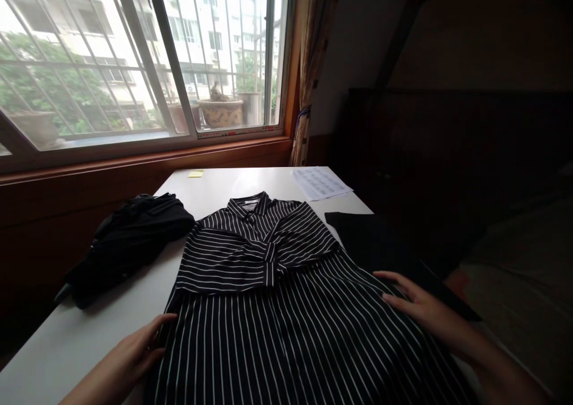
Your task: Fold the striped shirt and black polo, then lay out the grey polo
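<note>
Black cloth with white stripes makes up the shirt (286,321), which lies face up on the white table (233,181), running from the middle toward 6 o'clock, where it leaves the view. Its collar (249,207) points to 12 o'clock, a touch toward 11, and its long axis runs from there down to 6. Both sleeves are folded inward over the front, their cuffs meeting near the middle, one over the other.

The left hand (145,346) is at 8 o'clock, at the shirt's side edge, thumb and forefinger apart; whether it pinches the fabric I cannot tell. The right hand (409,297), at 3 o'clock, rests on the opposite side with fingers spread, gripping nothing.

A heap of dark clothing (134,238) sits at 10 o'clock, a yellow note (196,173) at 11, printed sheets (320,182) at 1, and a flat dark item (380,238) at 2. A small pale label (251,202) shows inside the collar, too small to read; the print on the sheets is also illegible.
</note>
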`<state>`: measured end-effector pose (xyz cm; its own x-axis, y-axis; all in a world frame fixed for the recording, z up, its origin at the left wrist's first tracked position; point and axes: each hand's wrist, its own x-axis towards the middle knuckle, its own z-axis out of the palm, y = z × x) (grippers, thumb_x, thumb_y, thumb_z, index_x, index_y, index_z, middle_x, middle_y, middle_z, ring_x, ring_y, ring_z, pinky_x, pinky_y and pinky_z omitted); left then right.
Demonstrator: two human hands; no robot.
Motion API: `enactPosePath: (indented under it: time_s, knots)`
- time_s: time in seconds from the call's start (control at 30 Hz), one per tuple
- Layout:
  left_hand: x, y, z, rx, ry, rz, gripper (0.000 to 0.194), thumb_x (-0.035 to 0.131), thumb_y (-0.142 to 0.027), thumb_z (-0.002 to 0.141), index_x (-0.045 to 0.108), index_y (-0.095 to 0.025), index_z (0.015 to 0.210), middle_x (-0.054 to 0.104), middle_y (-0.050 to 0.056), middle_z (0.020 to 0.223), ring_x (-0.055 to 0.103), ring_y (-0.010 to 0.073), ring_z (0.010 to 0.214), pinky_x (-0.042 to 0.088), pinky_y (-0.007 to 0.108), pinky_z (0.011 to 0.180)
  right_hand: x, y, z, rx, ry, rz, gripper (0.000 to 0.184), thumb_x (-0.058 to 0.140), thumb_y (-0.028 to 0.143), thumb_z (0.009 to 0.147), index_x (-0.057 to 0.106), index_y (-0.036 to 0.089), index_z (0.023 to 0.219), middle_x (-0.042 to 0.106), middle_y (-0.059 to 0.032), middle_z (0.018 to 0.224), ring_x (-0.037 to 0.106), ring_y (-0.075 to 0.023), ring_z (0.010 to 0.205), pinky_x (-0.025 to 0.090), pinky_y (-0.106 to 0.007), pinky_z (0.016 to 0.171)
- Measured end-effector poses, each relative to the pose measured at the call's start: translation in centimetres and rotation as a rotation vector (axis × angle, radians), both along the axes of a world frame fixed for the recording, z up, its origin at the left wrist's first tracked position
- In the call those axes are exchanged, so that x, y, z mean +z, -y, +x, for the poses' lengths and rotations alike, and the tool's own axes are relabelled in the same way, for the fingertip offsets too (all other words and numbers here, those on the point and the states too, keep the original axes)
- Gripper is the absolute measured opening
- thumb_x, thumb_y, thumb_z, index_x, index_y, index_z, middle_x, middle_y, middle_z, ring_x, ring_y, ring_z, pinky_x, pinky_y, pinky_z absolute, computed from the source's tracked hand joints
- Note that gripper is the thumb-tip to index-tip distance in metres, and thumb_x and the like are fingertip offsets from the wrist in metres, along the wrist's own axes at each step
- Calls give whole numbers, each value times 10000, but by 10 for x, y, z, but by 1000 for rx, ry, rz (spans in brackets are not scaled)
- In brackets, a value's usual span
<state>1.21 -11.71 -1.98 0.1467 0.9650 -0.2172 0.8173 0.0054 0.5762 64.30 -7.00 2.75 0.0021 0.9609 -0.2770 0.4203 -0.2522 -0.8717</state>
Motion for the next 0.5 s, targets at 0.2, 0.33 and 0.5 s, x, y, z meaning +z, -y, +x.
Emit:
enactPosePath:
  time_s: [0.2,0.33,0.5]
  knots:
    - [2,9,-5,-71,-161,45,577,567,-454,831,573,-324,1394,716,35,1274,694,286,1121,554,367,978,-7,5,7,5,-32,-2,629,721,552,793,587,305,1356,633,-85,1391,599,-348,1270,512,-468,1065]
    - [41,-43,14,-113,-332,365,526,488,-540,932,599,-278,1374,674,92,1291,639,305,1185,510,431,1026,-15,11,14,-20,-15,-8,649,711,577,778,580,298,1349,639,-93,1381,585,-356,1284,517,-476,1056]
    - [57,-146,52,-280,-351,523,384,448,-386,971,659,-236,1255,640,102,1277,598,274,1170,502,427,1018,-15,16,11,-22,-5,-6,661,667,595,793,560,285,1367,654,-116,1355,611,-353,1254,516,-477,1052]
